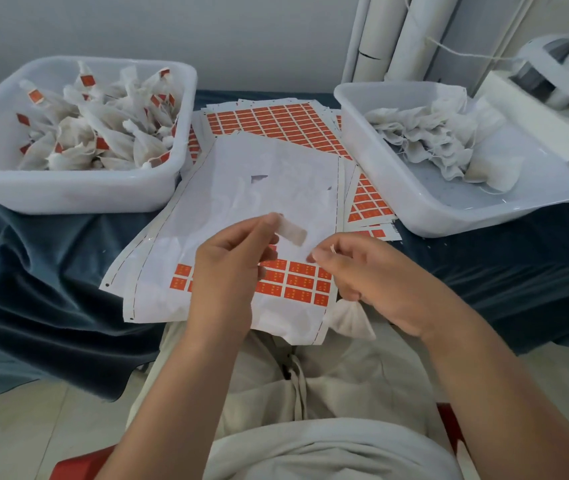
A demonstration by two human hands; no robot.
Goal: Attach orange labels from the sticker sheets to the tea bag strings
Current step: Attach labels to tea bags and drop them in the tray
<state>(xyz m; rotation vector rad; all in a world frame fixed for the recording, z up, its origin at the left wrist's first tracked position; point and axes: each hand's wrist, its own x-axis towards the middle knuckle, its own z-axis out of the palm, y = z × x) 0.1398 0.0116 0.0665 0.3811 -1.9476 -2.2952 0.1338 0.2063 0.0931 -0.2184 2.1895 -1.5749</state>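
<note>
My left hand [231, 268] pinches a peeled label [291, 232] between thumb and fingertips, its pale back facing me. My right hand [366, 278] pinches the end of a tea bag string [333, 250] close beside the label. A white tea bag [349, 320] hangs below my right hand over my lap. Under both hands lies a mostly stripped sticker sheet [259, 188] with a few rows of orange labels [293, 280] left near its front edge.
A white tub [68, 192] at the left holds several labelled tea bags. A white tub [414, 206] at the right holds unlabelled bags. More full sticker sheets [276, 123] lie behind. A dark blue cloth [51, 271] covers the table. White tubes and a machine stand at the back right.
</note>
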